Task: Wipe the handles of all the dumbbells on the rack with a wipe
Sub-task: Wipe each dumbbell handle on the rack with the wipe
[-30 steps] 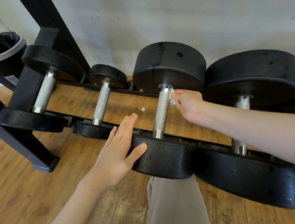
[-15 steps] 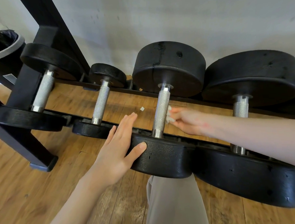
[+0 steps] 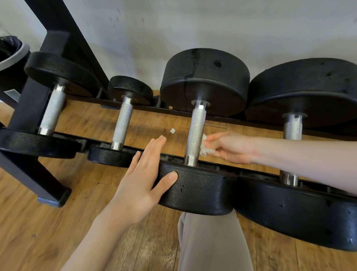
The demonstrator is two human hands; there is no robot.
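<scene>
Several black dumbbells with knurled silver handles lie across a low black rack. My right hand pinches a small white wipe against the right side of the third dumbbell's handle, low near its front end. My left hand lies flat with straight fingers on the front weight of that same dumbbell, thumb on its face. Other handles: far left, second, and far right, which is partly hidden behind my right forearm.
A bin with a black liner stands at the far left beside the rack's upright. A tiny white scrap lies on the wooden floor under the rack. A white wall runs behind. My trouser leg is at the bottom middle.
My right hand has slid the wipe down the third handle from its far end toward its near end. My left hand has stayed on the front weight.
</scene>
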